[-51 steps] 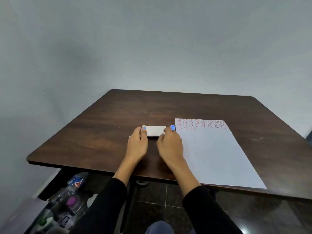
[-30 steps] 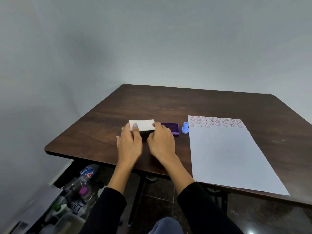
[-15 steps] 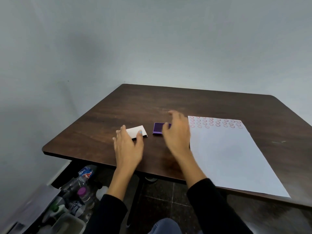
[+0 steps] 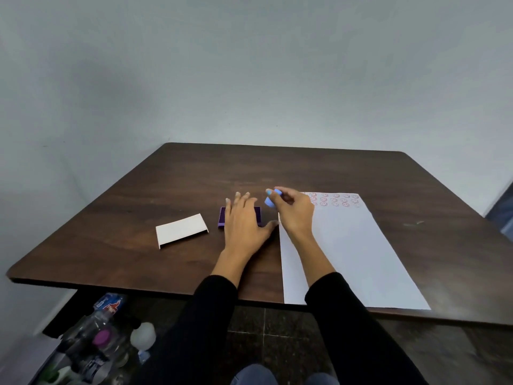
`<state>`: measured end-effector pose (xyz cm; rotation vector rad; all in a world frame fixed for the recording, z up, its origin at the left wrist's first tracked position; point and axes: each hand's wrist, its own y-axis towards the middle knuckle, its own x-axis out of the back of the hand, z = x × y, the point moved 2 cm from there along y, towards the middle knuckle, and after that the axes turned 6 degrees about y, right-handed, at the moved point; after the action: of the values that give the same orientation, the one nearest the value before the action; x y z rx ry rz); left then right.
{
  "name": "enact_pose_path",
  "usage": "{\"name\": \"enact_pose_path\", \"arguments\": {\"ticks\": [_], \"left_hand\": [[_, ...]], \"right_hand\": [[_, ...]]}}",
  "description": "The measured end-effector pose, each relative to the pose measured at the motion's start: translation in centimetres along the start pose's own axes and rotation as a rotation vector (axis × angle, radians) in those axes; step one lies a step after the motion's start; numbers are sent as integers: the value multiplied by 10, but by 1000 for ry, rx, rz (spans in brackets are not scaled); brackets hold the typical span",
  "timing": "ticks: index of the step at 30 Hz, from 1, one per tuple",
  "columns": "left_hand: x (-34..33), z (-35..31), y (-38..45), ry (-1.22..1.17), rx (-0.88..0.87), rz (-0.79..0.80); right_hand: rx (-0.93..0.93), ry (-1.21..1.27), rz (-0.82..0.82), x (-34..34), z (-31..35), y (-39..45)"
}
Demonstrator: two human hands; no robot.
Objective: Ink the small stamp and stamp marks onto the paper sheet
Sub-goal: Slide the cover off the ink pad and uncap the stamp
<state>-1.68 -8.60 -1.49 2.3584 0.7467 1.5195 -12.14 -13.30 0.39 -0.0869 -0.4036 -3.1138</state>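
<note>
I read this as the inking step: the small light-blue plastic stamp (image 4: 269,200) is pinched in the grip of the right hand (image 4: 294,215), fingertips clamped on it, lifted just off the dark brown wooden desk (image 4: 194,173) near the centre of the frame. The left hand (image 4: 244,220) lies flat with its fingers spread and apart, holding nothing, pressing down on the purple rectangular ink pad (image 4: 223,216) just left of the stamp; I judge it is there to steady the pad. The next move, as I see it, calls for the left hand to clear enough of the pad face, then the stamp to come down squarely on the ink before crossing to the white paper sheet (image 4: 352,254) at the right. The sheet carries rows of small red round marks (image 4: 334,200) along its far edge only; the rest is blank. The pad's white rectangular lid (image 4: 181,230) lies apart to the left. The stamp's face is blurred; I cannot tell whether it is inked.
</note>
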Motion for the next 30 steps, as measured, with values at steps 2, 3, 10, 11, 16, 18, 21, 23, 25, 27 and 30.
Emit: {"name": "enact_pose_path", "arguments": {"ticks": [2,3,10,11,16,18,21,23,25,27,30], "left_hand": [[0,2,-2,-61,14,-63],[1,3,-2,-79,11,-82],[5,3,-2,-128,13,-140],[5,3,-2,-136,17,-144],[5,7,-2,-162,35,-139],[5,8,-1,-183,51,-137],[5,8,0,-187,50,-113],[4,8,1,-190,48,-91],[4,9,1,-182,55,-72],[6,8,0,-180,64,-73],[8,5,-3,-140,52,-86]], "right_hand": [[-16,115,28,0,-2,-2],[-29,159,50,0,-2,-3],[-6,168,67,-2,-4,0],[-12,168,67,-2,-5,0],[-36,146,82,-3,-7,1],[-59,164,96,-3,-8,1],[-101,186,102,-4,-10,2],[-125,210,110,-4,-10,3],[-151,245,121,-3,-10,3],[-162,311,136,-2,-8,3],[-216,539,110,3,-3,5]]}}
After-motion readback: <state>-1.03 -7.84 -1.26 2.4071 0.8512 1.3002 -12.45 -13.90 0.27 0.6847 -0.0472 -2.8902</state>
